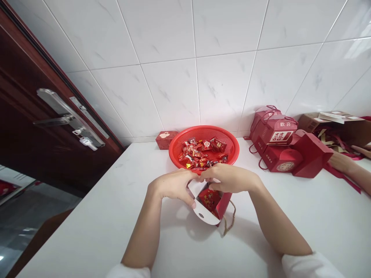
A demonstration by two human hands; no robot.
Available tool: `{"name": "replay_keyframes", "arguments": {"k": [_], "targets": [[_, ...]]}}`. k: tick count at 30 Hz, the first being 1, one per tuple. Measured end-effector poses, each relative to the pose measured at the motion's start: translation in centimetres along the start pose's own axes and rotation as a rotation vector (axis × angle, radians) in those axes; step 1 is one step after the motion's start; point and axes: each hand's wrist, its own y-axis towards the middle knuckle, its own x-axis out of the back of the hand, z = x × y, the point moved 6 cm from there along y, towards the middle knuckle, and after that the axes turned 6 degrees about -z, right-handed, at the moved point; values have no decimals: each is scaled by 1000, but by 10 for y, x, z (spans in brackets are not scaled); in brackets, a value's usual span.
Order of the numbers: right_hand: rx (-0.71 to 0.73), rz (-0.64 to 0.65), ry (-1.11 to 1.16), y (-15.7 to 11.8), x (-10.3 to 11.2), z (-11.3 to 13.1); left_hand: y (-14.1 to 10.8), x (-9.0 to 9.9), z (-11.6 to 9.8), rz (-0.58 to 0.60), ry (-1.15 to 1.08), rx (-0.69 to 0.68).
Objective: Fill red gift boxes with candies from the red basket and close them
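A small red gift box with white inner flaps lies open on the table in front of me. Inside it is a red printed packet. My left hand grips the box's left side, its thumb on the white flap. From the far right, my right hand bends over the opening, fingers closed at the box's back edge; its fingertips are partly hidden. A twine handle hangs from the box's near right side. Just behind my hands stands a red plastic basket holding several wrapped candies.
A small red box sits by the tiled wall. Several red gift boxes are stacked at right, beside a cardboard box. Another person's hands work there with red ribbon. A dark door with keys stands left.
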Motion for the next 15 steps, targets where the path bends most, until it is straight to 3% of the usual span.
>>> {"name": "replay_keyframes", "arguments": {"k": [6,11,15], "targets": [[-25,51,1,-5,5,4,0,0,-1,-6,3,-11],[-10,198,-45,5,-17,6,0,-1,0,-30,17,-54],[-84,294,-62,12,-37,2,2,0,1,-48,63,-62]]}}
